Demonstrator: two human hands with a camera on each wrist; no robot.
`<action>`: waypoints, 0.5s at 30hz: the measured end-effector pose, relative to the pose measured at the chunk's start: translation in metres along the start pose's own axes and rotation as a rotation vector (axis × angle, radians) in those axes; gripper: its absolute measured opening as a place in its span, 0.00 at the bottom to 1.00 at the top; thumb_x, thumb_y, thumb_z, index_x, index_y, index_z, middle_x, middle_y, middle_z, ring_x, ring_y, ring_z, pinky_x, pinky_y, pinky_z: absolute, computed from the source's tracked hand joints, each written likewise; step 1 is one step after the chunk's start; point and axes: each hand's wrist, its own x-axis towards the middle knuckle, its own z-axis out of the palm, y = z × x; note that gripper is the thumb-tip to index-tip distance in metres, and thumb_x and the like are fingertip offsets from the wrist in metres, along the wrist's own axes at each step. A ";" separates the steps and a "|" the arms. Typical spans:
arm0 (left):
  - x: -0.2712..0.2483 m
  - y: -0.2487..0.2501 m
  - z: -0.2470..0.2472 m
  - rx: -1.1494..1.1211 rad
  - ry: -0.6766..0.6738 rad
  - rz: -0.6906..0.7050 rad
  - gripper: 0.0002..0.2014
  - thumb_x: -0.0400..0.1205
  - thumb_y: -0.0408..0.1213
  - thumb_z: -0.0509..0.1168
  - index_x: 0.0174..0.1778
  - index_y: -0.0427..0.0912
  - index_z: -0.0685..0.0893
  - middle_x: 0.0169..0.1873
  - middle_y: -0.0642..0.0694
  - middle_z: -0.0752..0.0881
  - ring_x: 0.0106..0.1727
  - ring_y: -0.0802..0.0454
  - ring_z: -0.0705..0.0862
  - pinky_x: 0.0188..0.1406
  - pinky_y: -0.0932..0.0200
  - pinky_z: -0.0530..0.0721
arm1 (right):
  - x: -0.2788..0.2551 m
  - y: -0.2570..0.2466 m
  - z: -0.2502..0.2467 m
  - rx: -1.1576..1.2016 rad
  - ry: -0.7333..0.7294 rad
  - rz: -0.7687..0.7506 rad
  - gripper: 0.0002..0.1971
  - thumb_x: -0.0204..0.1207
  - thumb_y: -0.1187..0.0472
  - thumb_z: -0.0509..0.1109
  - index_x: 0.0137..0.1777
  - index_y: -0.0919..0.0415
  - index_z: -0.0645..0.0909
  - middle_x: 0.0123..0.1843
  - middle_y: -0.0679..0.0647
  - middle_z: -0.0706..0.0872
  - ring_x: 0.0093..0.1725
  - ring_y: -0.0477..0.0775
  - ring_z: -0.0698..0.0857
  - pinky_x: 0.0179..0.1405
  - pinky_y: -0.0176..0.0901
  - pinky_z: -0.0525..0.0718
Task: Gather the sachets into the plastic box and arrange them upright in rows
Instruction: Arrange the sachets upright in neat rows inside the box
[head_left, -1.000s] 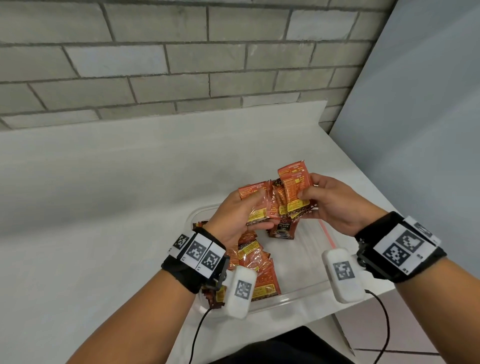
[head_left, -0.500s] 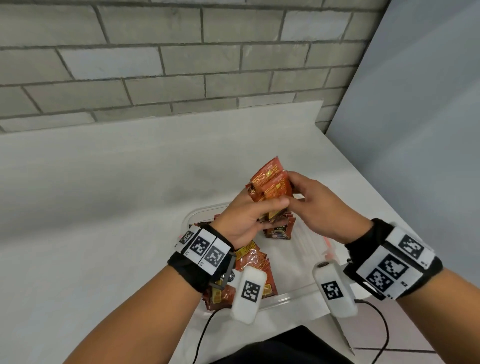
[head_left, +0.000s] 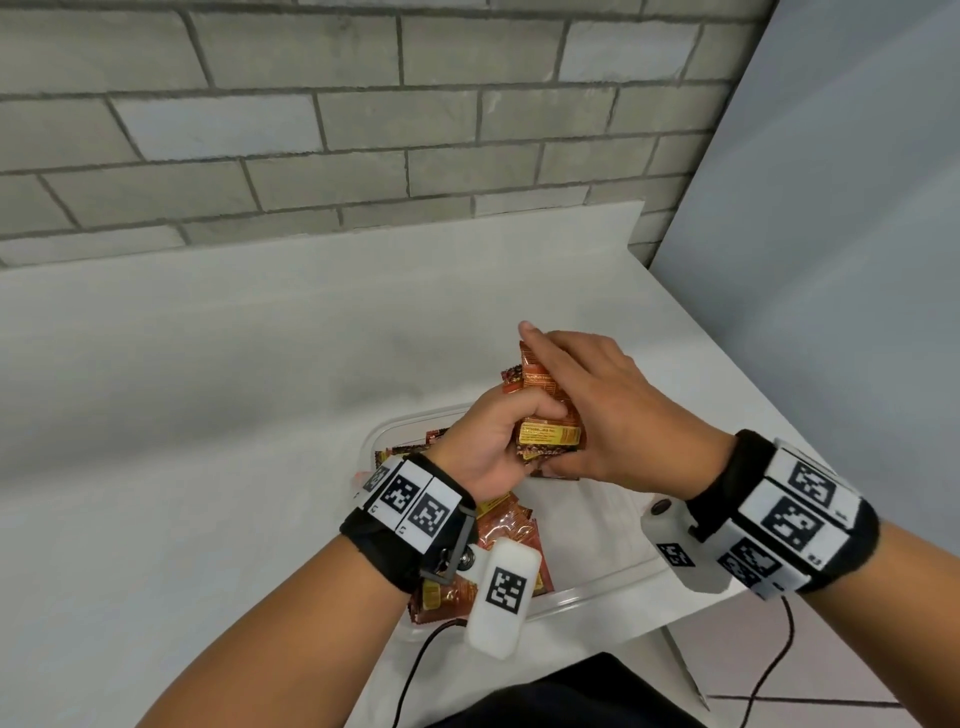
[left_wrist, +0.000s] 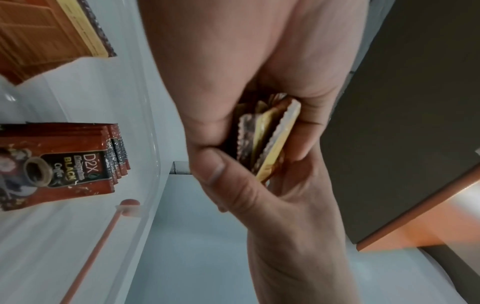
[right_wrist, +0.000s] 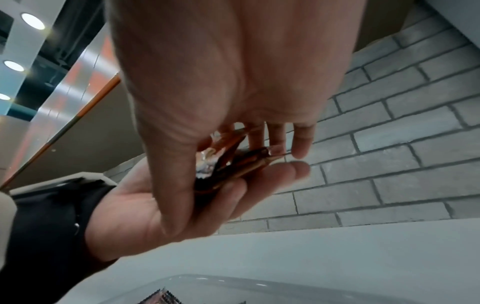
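Note:
Both hands hold one stack of orange-red sachets (head_left: 548, 434) above the clear plastic box (head_left: 597, 590). My left hand (head_left: 511, 421) grips the stack from the left, fingers curled round it; its edges show in the left wrist view (left_wrist: 267, 139). My right hand (head_left: 587, 395) lies over the stack's right side, index finger reaching past its top. Its thumb and fingers pinch the stack (right_wrist: 233, 166). Loose sachets (head_left: 506, 530) lie in the box under my left wrist. A short row of sachets (left_wrist: 64, 160) stands together inside the box.
The box sits near the front right corner of a white counter (head_left: 208, 415). A grey brick wall (head_left: 311, 130) runs behind and a grey panel (head_left: 831, 260) stands at the right. Wrist camera cables hang off the counter's front edge.
The sachets were fanned apart between the two hands; they are now squared into one stack. My right hand has slid over it, close against the left hand.

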 end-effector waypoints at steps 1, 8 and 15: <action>0.000 0.000 -0.002 -0.020 -0.018 0.005 0.07 0.70 0.27 0.63 0.42 0.37 0.82 0.32 0.43 0.86 0.35 0.50 0.86 0.35 0.59 0.84 | 0.000 0.000 0.001 0.020 0.002 0.009 0.59 0.63 0.44 0.80 0.84 0.50 0.42 0.75 0.54 0.66 0.72 0.51 0.61 0.71 0.53 0.69; -0.002 -0.004 -0.004 -0.028 -0.089 0.066 0.11 0.70 0.23 0.65 0.44 0.39 0.86 0.36 0.43 0.88 0.40 0.48 0.89 0.41 0.57 0.87 | -0.004 -0.001 0.010 -0.006 0.067 -0.028 0.55 0.60 0.46 0.82 0.83 0.57 0.55 0.74 0.57 0.70 0.72 0.53 0.64 0.67 0.56 0.72; 0.000 0.001 -0.006 -0.171 -0.106 -0.006 0.26 0.66 0.49 0.79 0.55 0.38 0.86 0.47 0.39 0.88 0.49 0.46 0.88 0.51 0.53 0.86 | -0.002 0.000 0.003 0.185 0.034 0.087 0.52 0.61 0.45 0.82 0.81 0.55 0.58 0.72 0.52 0.70 0.71 0.49 0.66 0.71 0.48 0.68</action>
